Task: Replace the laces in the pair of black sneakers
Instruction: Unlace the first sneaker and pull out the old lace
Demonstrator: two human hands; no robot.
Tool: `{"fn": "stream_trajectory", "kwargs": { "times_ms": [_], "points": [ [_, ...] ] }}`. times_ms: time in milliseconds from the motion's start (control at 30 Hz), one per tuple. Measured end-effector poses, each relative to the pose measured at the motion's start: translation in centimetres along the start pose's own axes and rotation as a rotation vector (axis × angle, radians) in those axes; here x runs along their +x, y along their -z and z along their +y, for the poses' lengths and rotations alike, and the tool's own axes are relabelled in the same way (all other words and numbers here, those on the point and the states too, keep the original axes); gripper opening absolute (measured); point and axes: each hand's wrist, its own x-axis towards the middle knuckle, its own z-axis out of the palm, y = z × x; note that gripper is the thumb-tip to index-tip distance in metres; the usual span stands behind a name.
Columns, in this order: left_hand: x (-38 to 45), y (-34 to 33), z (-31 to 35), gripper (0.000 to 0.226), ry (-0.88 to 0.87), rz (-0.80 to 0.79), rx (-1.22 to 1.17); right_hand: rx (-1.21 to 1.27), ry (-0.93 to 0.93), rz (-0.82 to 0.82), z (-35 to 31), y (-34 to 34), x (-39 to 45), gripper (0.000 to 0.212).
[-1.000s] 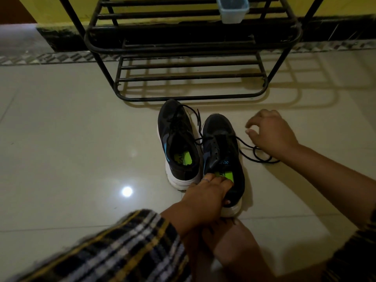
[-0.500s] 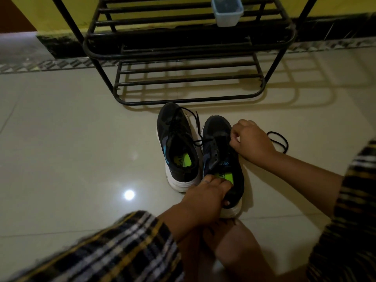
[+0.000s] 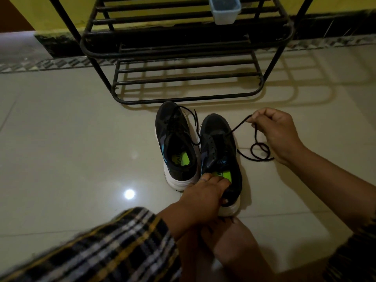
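Two black sneakers (image 3: 199, 153) side by side on the tiled floor (image 3: 71, 149), toes toward a black metal rack (image 3: 183, 49). Left hand (image 3: 205, 196) gripping the heel collar of the right-side shoe, fingers curled inside. Right hand (image 3: 274, 131) pinching a black lace (image 3: 238, 129) drawn out from that shoe, slack coiled on the floor beside it.

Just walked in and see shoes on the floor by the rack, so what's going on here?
A person is unlacing a pair of black sneakers on the tiled floor. The left hand grips the heel opening of the right sneaker to steady it, while the right hand pinches its black lace and draws it out to the side; the loose end lies coiled on the floor. The left sneaker is laced, untouched. A black shoe rack stands behind.
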Motion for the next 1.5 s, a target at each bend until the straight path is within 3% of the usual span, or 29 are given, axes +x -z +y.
{"fn": "stream_trajectory", "kwargs": {
  "times_ms": [267,433,600,733,900,1033,1267,1400,1500],
  "points": [
    [0.0,-0.2,-0.2,0.040,-0.019,0.026,-0.022,0.160,-0.026,-0.070,-0.6,0.7,0.0,0.026],
    [0.0,-0.3,-0.2,0.039,-0.023,0.033,-0.047,0.448,-0.096,-0.163,-2.6,-1.3,-0.4,0.026],
    [0.0,-0.4,-0.3,0.039,-0.022,0.055,-0.063,0.206,-0.015,-0.122,-2.1,-1.5,0.1,0.023],
    [0.0,-0.4,-0.3,0.039,-0.026,0.058,-0.065,-0.065,0.085,0.042,0.0,0.7,0.9,0.022],
    [0.0,-0.5,-0.3,0.038,-0.030,0.058,-0.067,-0.296,0.108,0.109,2.8,2.3,1.3,0.008],
    [-0.1,-0.4,-0.3,0.036,-0.033,0.068,-0.079,-0.403,-0.054,-0.038,5.5,1.8,0.9,0.020],
    [-0.1,-0.3,-0.3,0.034,-0.033,0.069,-0.093,-1.190,0.062,-0.479,8.6,1.2,-2.8,0.061],
    [-0.1,-0.3,-0.2,0.036,-0.027,0.067,-0.091,-1.249,0.361,-0.696,10.1,-5.4,-16.2,0.029],
    [-0.1,-0.3,-0.2,0.036,-0.026,0.070,-0.105,-1.218,0.457,-0.793,10.9,-7.2,-19.4,0.027]
  ]
}}
